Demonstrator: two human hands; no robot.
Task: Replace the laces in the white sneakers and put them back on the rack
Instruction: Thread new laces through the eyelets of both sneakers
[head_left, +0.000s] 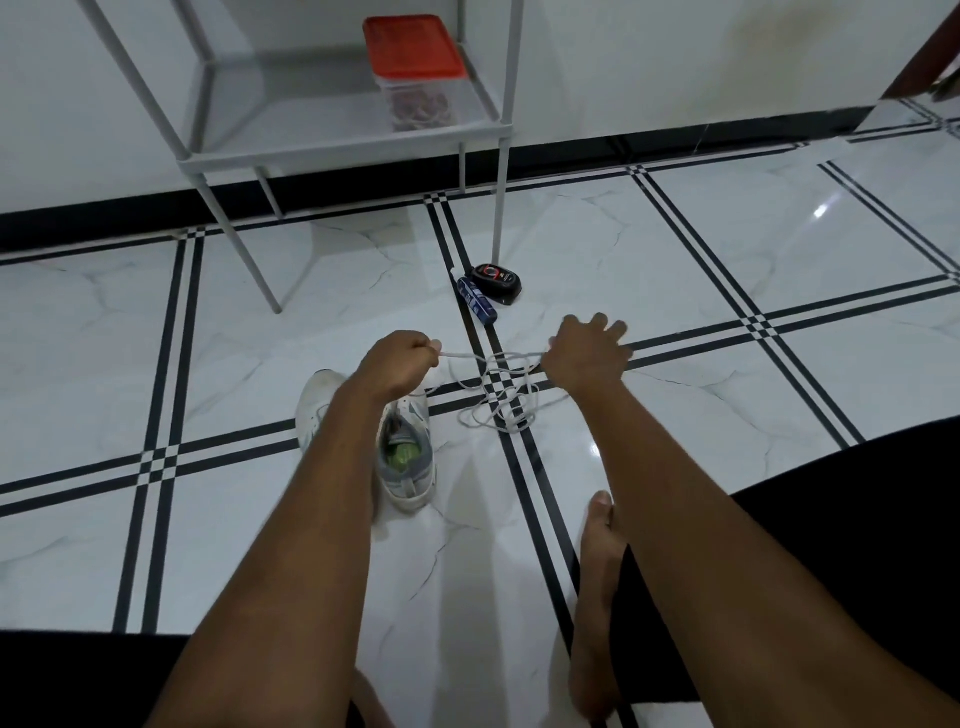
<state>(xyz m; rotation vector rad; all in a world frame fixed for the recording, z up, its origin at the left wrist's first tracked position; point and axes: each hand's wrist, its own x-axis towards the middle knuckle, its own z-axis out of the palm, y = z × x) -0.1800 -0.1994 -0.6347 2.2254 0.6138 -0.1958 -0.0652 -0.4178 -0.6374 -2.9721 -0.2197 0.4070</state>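
A white sneaker (410, 457) with grey trim and a green insole lies on the tiled floor, partly hidden under my left forearm. A second white sneaker (317, 400) shows its toe just left of that arm. A white lace (498, 400) lies in a loose tangle on the floor between my hands. My left hand (400, 364) pinches one end of the lace, which runs taut across to my right hand (584, 353). The right hand holds the lace at its thumb side, its other fingers spread forward. The grey metal rack (343, 150) stands by the wall beyond.
A clear box with a red lid (413, 67) sits on the rack's lower shelf. A black shoe-polish tin (496, 283) and a blue tube (478, 301) lie by the rack's front right leg. My bare foot (597, 597) rests on the floor at lower right.
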